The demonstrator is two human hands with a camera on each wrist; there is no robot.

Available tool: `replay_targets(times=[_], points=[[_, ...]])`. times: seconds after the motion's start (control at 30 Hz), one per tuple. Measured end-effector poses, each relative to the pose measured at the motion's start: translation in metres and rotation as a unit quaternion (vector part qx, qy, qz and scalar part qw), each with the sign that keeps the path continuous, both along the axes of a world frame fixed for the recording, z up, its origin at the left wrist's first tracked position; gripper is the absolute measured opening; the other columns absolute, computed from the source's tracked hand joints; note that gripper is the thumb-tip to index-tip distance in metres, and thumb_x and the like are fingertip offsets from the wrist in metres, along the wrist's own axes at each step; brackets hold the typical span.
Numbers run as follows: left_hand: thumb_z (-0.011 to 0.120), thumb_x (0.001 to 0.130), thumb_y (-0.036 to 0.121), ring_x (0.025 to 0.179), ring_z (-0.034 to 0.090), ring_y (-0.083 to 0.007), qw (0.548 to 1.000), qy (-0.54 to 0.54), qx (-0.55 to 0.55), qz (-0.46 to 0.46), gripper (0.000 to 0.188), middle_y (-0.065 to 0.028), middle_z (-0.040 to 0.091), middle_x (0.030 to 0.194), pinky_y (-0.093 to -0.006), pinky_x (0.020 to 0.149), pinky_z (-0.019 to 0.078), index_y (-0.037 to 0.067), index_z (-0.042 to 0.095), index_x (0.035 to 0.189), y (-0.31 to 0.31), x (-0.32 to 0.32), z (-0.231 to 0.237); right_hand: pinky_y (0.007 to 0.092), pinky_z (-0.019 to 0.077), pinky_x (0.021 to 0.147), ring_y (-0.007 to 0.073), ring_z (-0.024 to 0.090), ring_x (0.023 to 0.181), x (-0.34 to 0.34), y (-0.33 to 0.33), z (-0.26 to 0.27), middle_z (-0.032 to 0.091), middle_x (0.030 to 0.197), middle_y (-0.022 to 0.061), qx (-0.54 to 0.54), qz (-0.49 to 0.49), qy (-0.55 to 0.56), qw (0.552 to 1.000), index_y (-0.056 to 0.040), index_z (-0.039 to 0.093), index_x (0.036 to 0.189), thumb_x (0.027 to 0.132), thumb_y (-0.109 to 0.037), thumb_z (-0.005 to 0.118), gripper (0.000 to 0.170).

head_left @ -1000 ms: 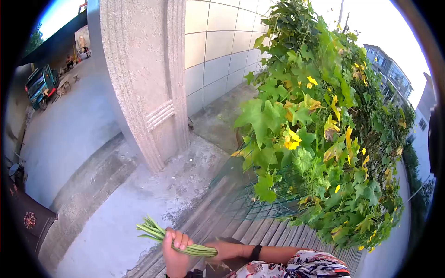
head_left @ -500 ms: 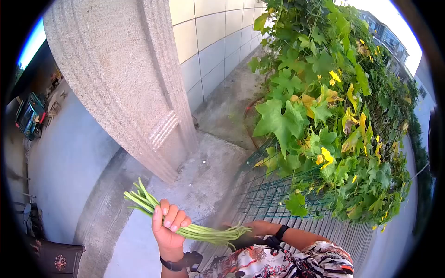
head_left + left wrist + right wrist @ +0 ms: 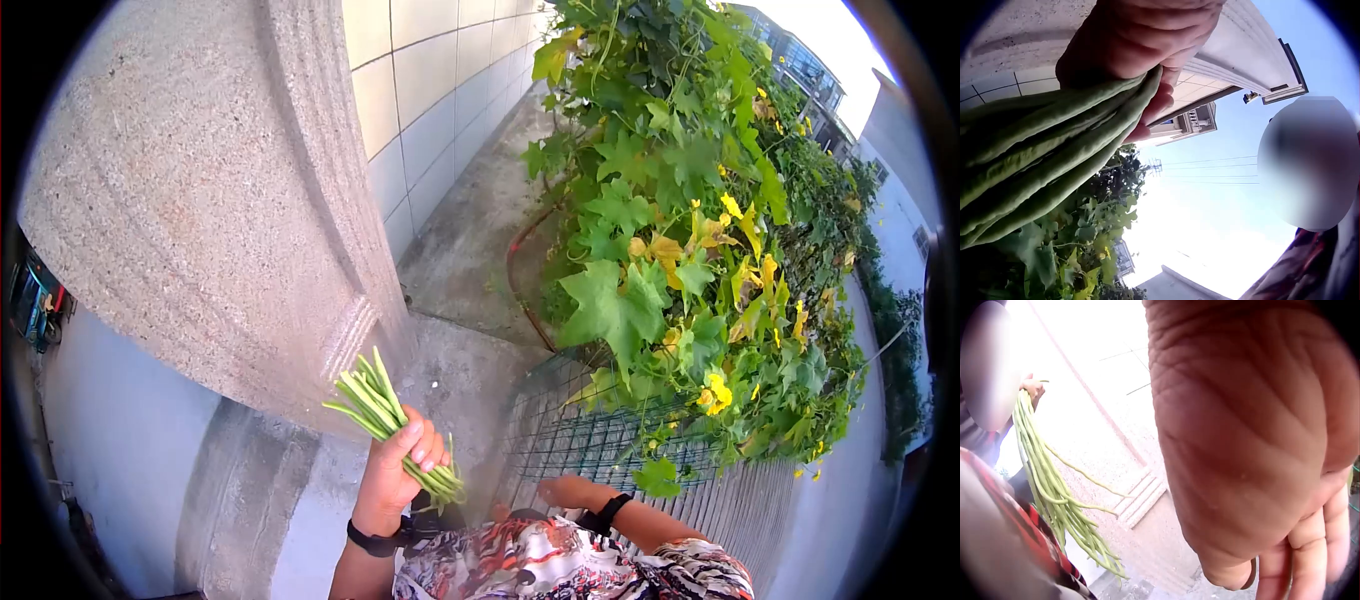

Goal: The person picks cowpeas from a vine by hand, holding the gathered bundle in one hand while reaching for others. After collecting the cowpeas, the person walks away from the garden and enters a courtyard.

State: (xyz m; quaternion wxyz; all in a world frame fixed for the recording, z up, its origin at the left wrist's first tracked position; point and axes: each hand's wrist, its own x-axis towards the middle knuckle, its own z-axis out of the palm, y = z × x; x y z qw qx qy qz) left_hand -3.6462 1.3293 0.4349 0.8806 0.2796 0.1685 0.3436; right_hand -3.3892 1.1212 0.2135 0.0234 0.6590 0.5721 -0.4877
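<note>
Left wrist view: green beans [image 3: 1054,153] cropped at left edge. Right wrist view: right hand [image 3: 1260,444] cropped.

No readable text, label, brand, number or sign appears anywhere.

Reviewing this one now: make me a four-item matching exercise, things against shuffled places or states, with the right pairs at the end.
Things
1. bunch of long, slender green beans
2. bare right hand
3. dark green wire mesh
4. broad, rough, speckled pillar

Places or states
A. partly covered by lobed green vine leaves
B. left of the pale tiled wall, head view
C. gripped in the bare left hand
D. palm bare in the right wrist view

Pairs: 1-C; 2-D; 3-A; 4-B
</note>
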Motion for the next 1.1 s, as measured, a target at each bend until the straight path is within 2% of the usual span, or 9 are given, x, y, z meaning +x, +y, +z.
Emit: replay_targets(times=[0.07, 0.1, 0.27, 0.43, 0.6, 0.67, 0.8, 0.97, 1.1], points=[[0.059, 0.090, 0.022, 0.052, 0.041, -0.0117, 0.997, -0.018, -0.014, -0.075, 0.021, 0.0021, 0.039, 0.058, -0.0323, 0.061, 0.0408, 0.012, 0.045, 0.078, 0.030, -0.002, 0.000, 0.0453, 0.0472, 0.081, 0.0363, 0.062, 0.091, 0.003, 0.022, -0.017, 0.065, 0.096, 0.0153, 0.085, -0.028, -0.006, 0.996, -0.0093, 0.058, 0.109, 0.091, -0.039, 0.043, 0.038], [0.059, 0.090, 0.023, 0.051, 0.041, -0.0109, 0.992, -0.020, -0.013, -0.121, 0.022, 0.0026, 0.039, 0.057, -0.0319, 0.060, 0.0404, 0.012, 0.044, 0.077, 0.044, -0.003, 0.000, 0.0448, 0.0465, 0.084, 0.0380, 0.060, 0.096, 0.001, 0.044, 0.004, 0.064, 0.104, 0.0168, 0.049, -0.014, -0.028, 0.998, -0.0104, 0.056, 0.116, 0.092, -0.039, 0.043, 0.040], [0.061, 0.088, 0.023, 0.049, 0.040, -0.0104, 0.968, -0.002, -0.010, -0.251, 0.025, 0.0021, 0.040, 0.055, -0.0303, 0.056, 0.0378, 0.010, 0.044, 0.074, 0.103, 0.006, 0.010, 0.0422, 0.0472, 0.084, 0.0350, 0.061, 0.097, 0.012, 0.131, 0.103, 0.064, 0.104, 0.0167, 0.078, -0.056, -0.021, 0.995, -0.0100, 0.057, 0.115, 0.091, -0.032, 0.047, 0.034], [0.060, 0.088, 0.022, 0.047, 0.039, -0.0099, 0.957, -0.006, -0.017, -0.289, 0.025, 0.0022, 0.040, 0.054, -0.0298, 0.052, 0.0365, 0.010, 0.044, 0.073, 0.149, 0.036, 0.009, 0.0380, 0.0485, 0.082, 0.0319, 0.063, 0.092, 0.043, 0.184, 0.262, 0.066, 0.101, 0.0140, 0.139, -0.133, -0.043, 0.980, -0.0084, 0.059, 0.113, 0.089, -0.026, 0.053, 0.030], [0.060, 0.087, 0.018, 0.047, 0.038, -0.0109, 0.955, -0.033, -0.081, -0.282, 0.017, 0.0009, 0.039, 0.055, -0.0299, 0.051, 0.0359, 0.011, 0.047, 0.079, 0.204, 0.078, 0.007, 0.0299, 0.0492, 0.078, 0.0189, 0.064, 0.085, 0.111, 0.239, 0.360, 0.067, 0.091, 0.0093, 0.245, -0.194, -0.073, 0.947, -0.0044, 0.058, 0.111, 0.090, -0.020, 0.056, 0.026], [0.060, 0.088, 0.021, 0.047, 0.038, -0.0104, 0.955, -0.039, -0.071, -0.284, 0.018, 0.0022, 0.038, 0.055, -0.0297, 0.052, 0.0361, 0.012, 0.046, 0.078, 0.232, 0.097, 0.012, 0.0270, 0.0488, 0.077, 0.0121, 0.061, 0.085, 0.155, 0.260, 0.368, 0.065, 0.092, 0.0043, 0.332, -0.286, 0.012, 0.899, -0.0024, 0.058, 0.110, 0.092, -0.016, 0.054, 0.023], [0.058, 0.089, 0.020, 0.048, 0.038, -0.0098, 0.964, -0.027, -0.055, -0.260, 0.022, 0.0033, 0.039, 0.055, -0.0288, 0.052, 0.0352, 0.013, 0.042, 0.074, 0.285, 0.145, 0.021, 0.0242, 0.0483, 0.078, 0.0085, 0.058, 0.090, 0.257, 0.308, 0.394, 0.061, 0.100, 0.0005, 0.446, -0.366, 0.071, 0.814, -0.0031, 0.056, 0.112, 0.093, -0.017, 0.054, 0.024], [0.055, 0.089, 0.020, 0.047, 0.038, -0.0103, 0.976, -0.002, -0.028, -0.214, 0.020, 0.0029, 0.038, 0.054, -0.0300, 0.051, 0.0351, 0.012, 0.042, 0.075, 0.334, 0.202, 0.039, 0.0254, 0.0500, 0.076, 0.0110, 0.058, 0.090, 0.370, 0.368, 0.429, 0.059, 0.105, 0.0023, 0.512, -0.490, 0.107, 0.697, -0.0051, 0.054, 0.116, 0.094, -0.019, 0.050, 0.027], [0.055, 0.089, 0.021, 0.047, 0.039, -0.0105, 0.979, 0.002, -0.034, -0.201, 0.019, 0.0028, 0.038, 0.054, -0.0307, 0.052, 0.0357, 0.012, 0.044, 0.077, 0.366, 0.236, 0.044, 0.0289, 0.0506, 0.076, 0.0152, 0.057, 0.095, 0.478, 0.415, 0.409, 0.056, 0.112, 0.0047, 0.539, -0.548, 0.211, 0.604, -0.0045, 0.050, 0.122, 0.094, -0.020, 0.049, 0.032]])
